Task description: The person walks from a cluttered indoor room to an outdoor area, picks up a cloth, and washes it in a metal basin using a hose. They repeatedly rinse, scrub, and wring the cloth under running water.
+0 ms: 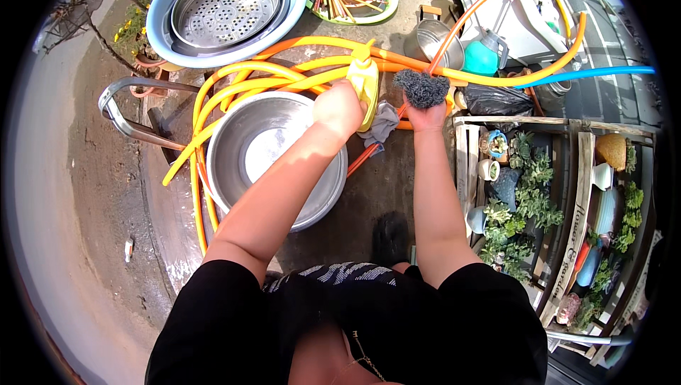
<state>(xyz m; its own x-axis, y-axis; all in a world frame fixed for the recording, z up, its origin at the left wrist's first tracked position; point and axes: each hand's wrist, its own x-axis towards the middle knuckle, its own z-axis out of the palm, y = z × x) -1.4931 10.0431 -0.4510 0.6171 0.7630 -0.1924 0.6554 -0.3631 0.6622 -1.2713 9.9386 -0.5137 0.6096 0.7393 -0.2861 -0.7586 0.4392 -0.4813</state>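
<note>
My left hand (339, 110) is closed round a yellow squeeze bottle (364, 87) with a pump or nozzle top, likely of dish soap. In my right hand (428, 118) is a dark grey mesh scouring pad (421, 89), lying over the fingers and hiding most of them. Below my left forearm a wide metal basin (245, 119) stands on the ground; nothing shows inside it apart from bright glare. A grey rag (381, 125) lies just beside the bottle, between my two hands.
Thick orange-yellow hose (284, 73) coils behind the basin. A blue tub (157, 30) holds a metal strainer (227, 13). A green tray (386, 9) carries bowls and chopsticks. A metal pot (433, 39), a teal spray bottle (482, 54) and a wooden plant rack (583, 193) stand right.
</note>
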